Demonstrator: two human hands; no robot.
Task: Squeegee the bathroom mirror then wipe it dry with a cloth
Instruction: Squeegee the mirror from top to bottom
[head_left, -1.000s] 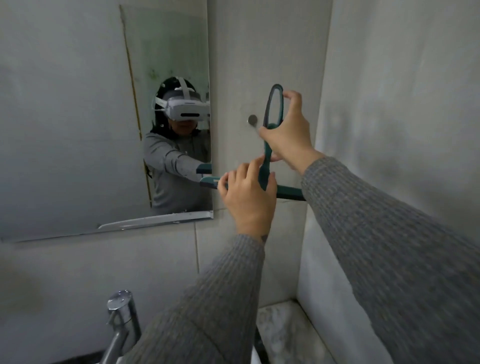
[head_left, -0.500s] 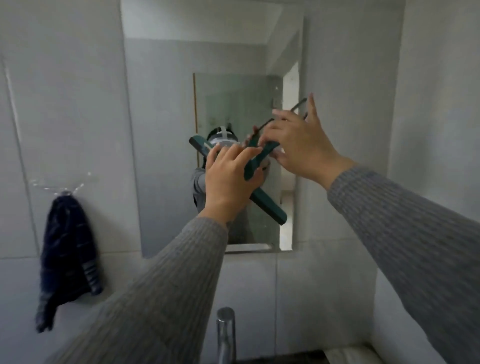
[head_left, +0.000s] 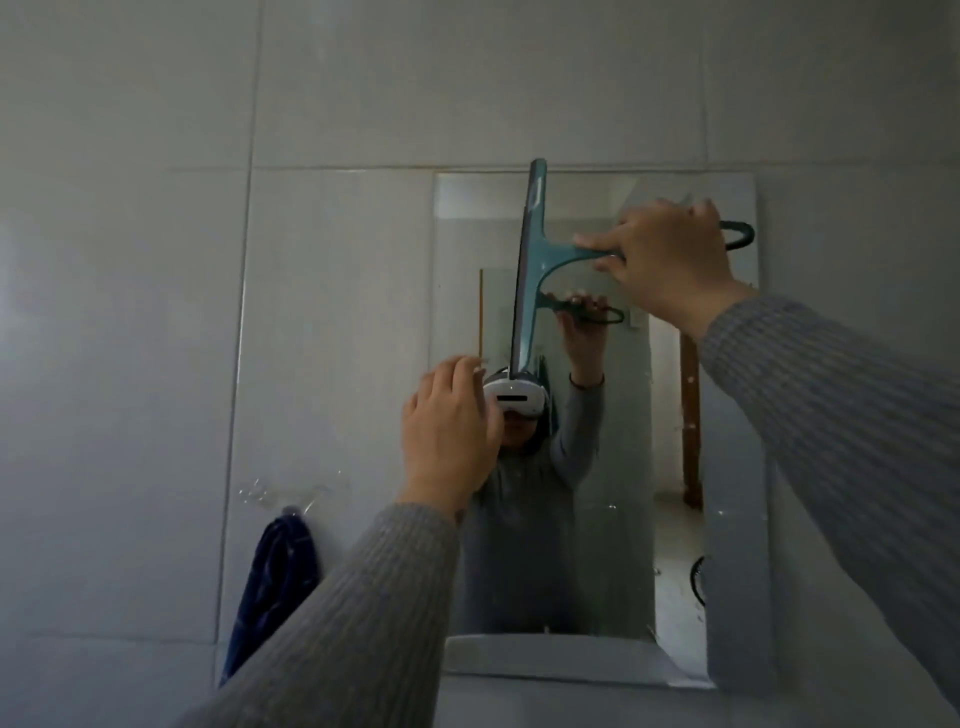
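The rectangular mirror (head_left: 727, 415) hangs on the tiled wall ahead. A teal squeegee (head_left: 530, 270) stands with its blade upright over the mirror's upper left part, and its looped handle points right. My right hand (head_left: 665, 265) is shut on that handle near the mirror's top. Lower down, my left hand (head_left: 449, 436) hovers with fingers apart, just left of the blade's bottom end, holding nothing. A dark blue cloth (head_left: 272, 577) hangs from a clear hook on the wall left of the mirror.
Grey wall tiles (head_left: 156, 312) surround the mirror. A person in a grey sweater with a white headset shows in the reflection. A narrow ledge (head_left: 545, 660) runs along the mirror's bottom edge.
My left hand has let go of the squeegee and dropped lower left. The right hand turned the squeegee so the blade stands upright, and raised it. The view tilted up.
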